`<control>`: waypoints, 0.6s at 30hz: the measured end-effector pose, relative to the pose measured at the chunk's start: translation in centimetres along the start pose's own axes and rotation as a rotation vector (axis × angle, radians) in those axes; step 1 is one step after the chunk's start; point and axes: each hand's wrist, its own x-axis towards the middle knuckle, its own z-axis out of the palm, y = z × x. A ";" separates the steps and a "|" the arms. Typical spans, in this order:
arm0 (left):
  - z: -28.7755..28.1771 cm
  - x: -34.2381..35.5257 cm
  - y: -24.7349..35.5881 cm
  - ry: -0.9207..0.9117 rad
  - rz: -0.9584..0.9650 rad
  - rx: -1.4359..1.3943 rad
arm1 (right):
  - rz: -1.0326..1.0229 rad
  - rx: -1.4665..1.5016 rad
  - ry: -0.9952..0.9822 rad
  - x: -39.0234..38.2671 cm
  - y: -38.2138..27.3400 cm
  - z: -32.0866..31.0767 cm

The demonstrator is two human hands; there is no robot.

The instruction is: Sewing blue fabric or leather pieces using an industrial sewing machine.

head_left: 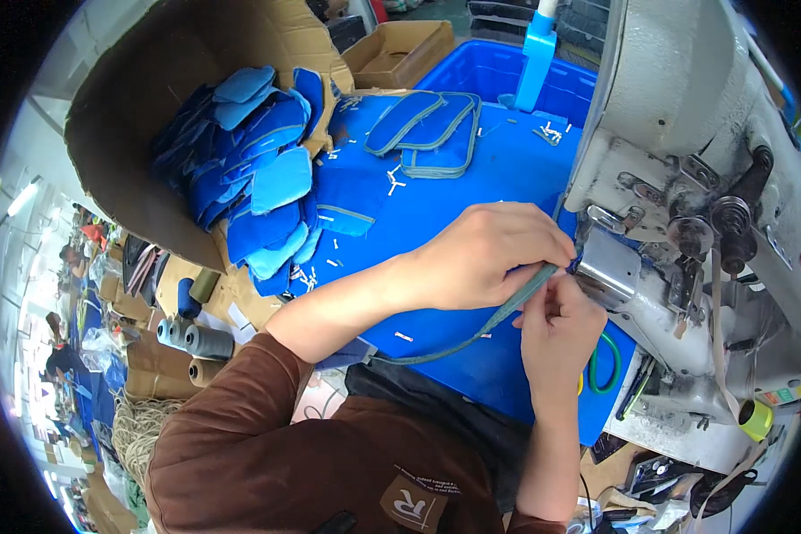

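My left hand [494,254] is bent over a long grey-green fabric strip [482,335], its fingers closed on it near the end. Close by, my right hand [562,325] pinches at that same end, thumb and fingertips together. Both hands are beside the shiny metal cover [609,265] of a white sewing machine [676,80]. From my hands the strip curves down and left across the blue tabletop [472,200] toward my lap. My fingers partly hide the strip's end. A green looped handle [607,365] lies just right of my right wrist.
An open cardboard box [116,133] spills blue fabric pieces [280,182] at the left. Several grey-edged blue pieces [440,156] lie at the back, among small white scraps [395,182]. Behind is a blue crate [565,84]. Thread spools [209,341] stand lower left.
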 end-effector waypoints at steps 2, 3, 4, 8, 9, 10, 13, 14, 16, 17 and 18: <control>0.4 -0.1 -0.4 0.006 0.113 0.154 | -0.025 -0.020 -0.005 0.1 0.0 -0.3; 0.4 -0.1 -0.3 0.006 0.113 0.154 | -0.035 -0.003 -0.023 0.1 0.1 -0.4; 0.4 -0.1 -0.1 -0.005 0.123 0.173 | -0.044 0.015 -0.041 0.1 0.1 -0.5; 0.3 0.2 -0.3 -0.037 0.169 0.225 | 0.021 0.108 -0.034 0.1 0.1 -0.7; 0.3 0.2 -0.2 -0.037 0.169 0.226 | 0.027 0.107 -0.042 0.2 0.1 -0.7; 0.3 0.1 -0.1 -0.012 0.161 0.188 | 0.033 0.105 -0.051 0.2 0.1 -0.7; 0.8 -0.1 0.1 0.039 0.142 0.129 | 0.062 0.106 -0.056 0.3 0.1 -1.1; 0.9 -0.2 0.1 0.064 0.130 0.113 | 0.063 0.107 -0.057 0.4 -0.1 -1.2; 1.0 -0.3 -0.1 0.073 0.126 0.114 | 0.070 0.121 -0.073 0.5 -0.4 -1.2; 1.1 -0.4 -0.2 0.084 0.125 0.115 | 0.069 0.121 -0.073 0.6 -0.3 -1.2; 1.2 -0.4 -0.3 0.085 0.125 0.115 | 0.056 0.100 -0.078 0.6 -0.2 -1.3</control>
